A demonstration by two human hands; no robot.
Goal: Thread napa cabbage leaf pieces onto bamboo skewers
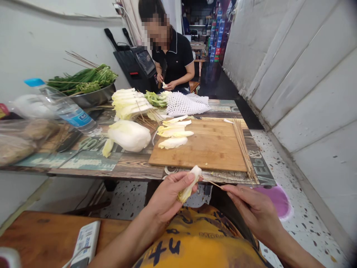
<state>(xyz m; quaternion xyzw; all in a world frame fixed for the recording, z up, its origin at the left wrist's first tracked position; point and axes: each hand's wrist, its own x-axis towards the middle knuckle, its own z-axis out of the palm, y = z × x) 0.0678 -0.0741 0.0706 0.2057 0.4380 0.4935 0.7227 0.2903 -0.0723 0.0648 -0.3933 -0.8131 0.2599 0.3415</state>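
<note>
My left hand (174, 193) is closed around a strip of cabbage leaf (191, 184), white at the top and yellow below. In my right hand (248, 204) is a thin wooden skewer (214, 183), pinched between thumb and fingers. Its far end reaches the edge of the leaf; whether it has gone in, I cannot tell. Beyond my hands lies a wooden cutting board (213, 149) with several cut cabbage strips (174, 131) at its left side. A bundle of bare skewers (244, 149) rests along the board's right edge.
A cabbage head (129, 136) sits left of the board, behind scissors (83, 146). Skewered cabbage (131, 104) and white foam netting (186, 103) lie farther back. A tilted water bottle (69, 111) is near a metal bowl (95, 97) of greens. Across the table, a person (174, 52) holds a knife.
</note>
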